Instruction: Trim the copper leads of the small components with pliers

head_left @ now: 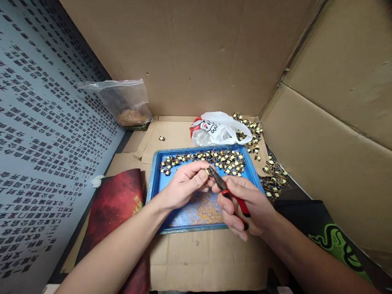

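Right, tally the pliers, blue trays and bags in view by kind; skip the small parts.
Red-handled pliers: 1
Blue tray: 1
Clear bag: 1
Red-and-white bag: 1
Total: 4

Pliers [220, 182] with red-and-black handles slanted just right of frame centre, dark nose toward upper left; small yellow-and-black component [208, 172] sat at nose tip, partly hidden, contact unclear
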`<state>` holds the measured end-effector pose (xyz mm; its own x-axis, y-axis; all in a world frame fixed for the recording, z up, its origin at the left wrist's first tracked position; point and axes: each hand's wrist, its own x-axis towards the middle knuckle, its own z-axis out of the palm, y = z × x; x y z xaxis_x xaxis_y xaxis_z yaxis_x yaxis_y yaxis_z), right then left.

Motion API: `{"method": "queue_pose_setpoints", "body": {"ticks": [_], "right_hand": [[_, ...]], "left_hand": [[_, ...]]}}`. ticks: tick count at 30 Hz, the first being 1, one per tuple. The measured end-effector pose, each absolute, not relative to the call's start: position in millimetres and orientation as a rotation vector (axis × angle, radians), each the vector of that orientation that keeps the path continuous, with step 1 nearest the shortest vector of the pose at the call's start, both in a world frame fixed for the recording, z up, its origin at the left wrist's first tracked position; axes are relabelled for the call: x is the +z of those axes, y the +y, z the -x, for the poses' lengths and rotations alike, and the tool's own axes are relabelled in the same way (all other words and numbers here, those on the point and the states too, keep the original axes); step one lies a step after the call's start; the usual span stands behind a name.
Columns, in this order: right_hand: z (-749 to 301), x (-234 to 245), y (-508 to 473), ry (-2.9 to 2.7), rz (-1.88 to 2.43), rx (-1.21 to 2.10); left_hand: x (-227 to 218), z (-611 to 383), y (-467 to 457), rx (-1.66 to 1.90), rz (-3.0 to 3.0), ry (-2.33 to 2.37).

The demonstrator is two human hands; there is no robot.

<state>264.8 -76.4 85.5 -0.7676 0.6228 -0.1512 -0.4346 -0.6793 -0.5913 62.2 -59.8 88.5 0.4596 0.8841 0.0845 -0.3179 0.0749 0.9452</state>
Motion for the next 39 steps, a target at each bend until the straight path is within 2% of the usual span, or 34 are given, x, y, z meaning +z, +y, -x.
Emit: {"method": "queue_pose_setpoints", "body": {"ticks": [2,5,10,18,23,29,39], "right_hand": [[-269.6,85.4,-70.2,-0.680,0.482,2.329],[-277.5,84.4,-58.1,-0.604,0.640,2.040],[-274.7,82.9,-58.7,-0.960,0.739,1.785],[-275.5,76.5,-65.8,-1.663,0.933,0.892],[-279.7,77.3,-61.9,-1.788,0.951,0.434],[-280.7,71.9,-65.1,-1.755,0.998,0.403],[-277.1,76.8,-68.7,-1.790,1.016,0.447]], "left_hand": [[94.1,-61.3,-61.1,1.036,-1.125,0.563],[102.7,-58.0,-60.3,1.156,-1.078,0.469],[99.7,-55.8,-55.0,1.118,-1.085,0.538],[95.1,-57.8,-54.3,1.059,-1.159,0.408],[92.0,-54.1,-56.1,1.146,-1.437,0.556],[98.2,-53.3,-58.5,1.193,-1.705,0.697],[99.2,-55.1,-59.3,1.234,-1.768,0.737]]}}
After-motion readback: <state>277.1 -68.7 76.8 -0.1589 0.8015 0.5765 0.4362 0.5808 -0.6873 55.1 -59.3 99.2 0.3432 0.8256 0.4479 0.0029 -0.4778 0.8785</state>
